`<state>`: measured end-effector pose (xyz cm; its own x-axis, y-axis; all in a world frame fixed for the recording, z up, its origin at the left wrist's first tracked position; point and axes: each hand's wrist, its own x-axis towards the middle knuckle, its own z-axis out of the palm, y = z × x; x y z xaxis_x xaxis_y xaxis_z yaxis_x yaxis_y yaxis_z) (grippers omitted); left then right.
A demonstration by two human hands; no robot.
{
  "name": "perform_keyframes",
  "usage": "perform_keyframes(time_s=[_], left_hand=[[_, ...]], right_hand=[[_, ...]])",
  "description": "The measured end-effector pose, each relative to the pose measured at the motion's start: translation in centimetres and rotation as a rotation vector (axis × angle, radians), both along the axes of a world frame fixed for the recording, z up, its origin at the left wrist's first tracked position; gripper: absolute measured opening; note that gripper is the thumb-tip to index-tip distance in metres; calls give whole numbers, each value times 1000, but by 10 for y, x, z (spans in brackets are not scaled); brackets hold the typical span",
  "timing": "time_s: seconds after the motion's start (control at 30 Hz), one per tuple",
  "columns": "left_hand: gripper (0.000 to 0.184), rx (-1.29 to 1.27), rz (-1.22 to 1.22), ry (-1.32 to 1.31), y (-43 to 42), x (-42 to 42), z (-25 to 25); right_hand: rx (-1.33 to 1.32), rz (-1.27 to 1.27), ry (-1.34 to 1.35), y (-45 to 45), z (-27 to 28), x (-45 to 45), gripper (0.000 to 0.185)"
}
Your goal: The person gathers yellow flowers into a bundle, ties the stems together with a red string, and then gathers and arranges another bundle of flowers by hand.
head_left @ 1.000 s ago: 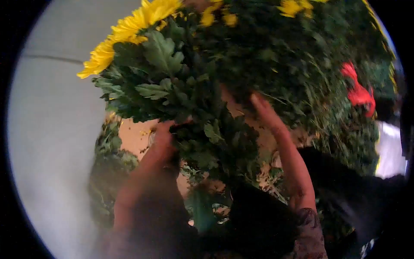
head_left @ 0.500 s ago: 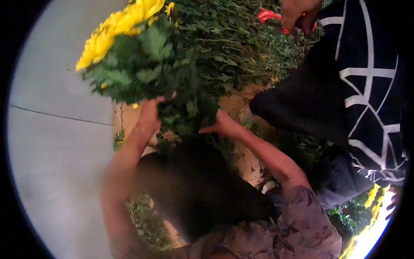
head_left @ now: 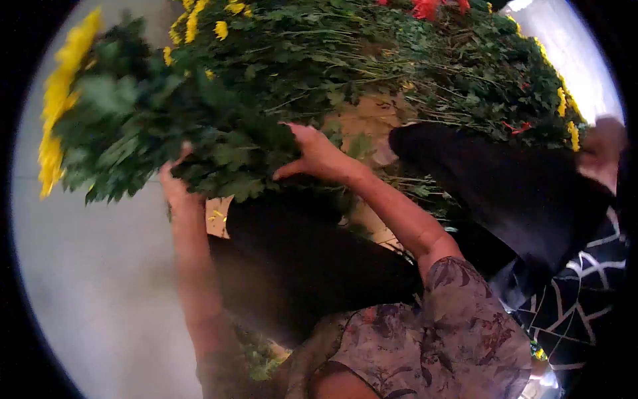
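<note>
A big bunch of yellow flowers (head_left: 60, 106) with dense green leaves lies across both my hands, its blooms at the far left and its leafy stems toward the centre. My left hand (head_left: 176, 179) grips the bunch from below, its fingers partly hidden by leaves. At the stem end, my right hand (head_left: 316, 153) is curved round the foliage, thumb apart from the fingers, which press on the leaves. Behind the bunch spreads a large pile of leafy stems (head_left: 332, 60) with some yellow blooms.
Another person's dark-clothed leg (head_left: 492, 179) reaches in from the right, with that person's hand (head_left: 601, 149) at the edge. Red material (head_left: 425, 8) lies on the pile at the top. A pale wall or floor surface (head_left: 93, 266) fills the left. Brown flooring (head_left: 369, 126) shows at the centre.
The bunch and both my hands have moved left, and the bunch now lies more level. The view has shifted. The co-worker's hand has left the red material and shows at the right.
</note>
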<state>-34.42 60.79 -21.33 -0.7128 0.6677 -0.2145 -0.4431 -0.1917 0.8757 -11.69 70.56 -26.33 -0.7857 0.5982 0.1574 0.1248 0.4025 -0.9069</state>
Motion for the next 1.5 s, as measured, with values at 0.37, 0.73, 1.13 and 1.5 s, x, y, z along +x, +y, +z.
perform_keyframes(time_s=[0.37,0.73,1.13,1.5], left_hand=[[32,354,452,799,-184,-149,79],[26,117,404,891,-199,-158,140],[68,-908,-827,1221,-40,-12,165],[69,-767,-1215,351,-54,47,25]], right_hand=[[647,91,311,-68,104,-160,96],[241,-7,37,56,-12,-127,67],[-497,260,418,-55,74,-40,68],[527,414,294,-114,73,59,59]])
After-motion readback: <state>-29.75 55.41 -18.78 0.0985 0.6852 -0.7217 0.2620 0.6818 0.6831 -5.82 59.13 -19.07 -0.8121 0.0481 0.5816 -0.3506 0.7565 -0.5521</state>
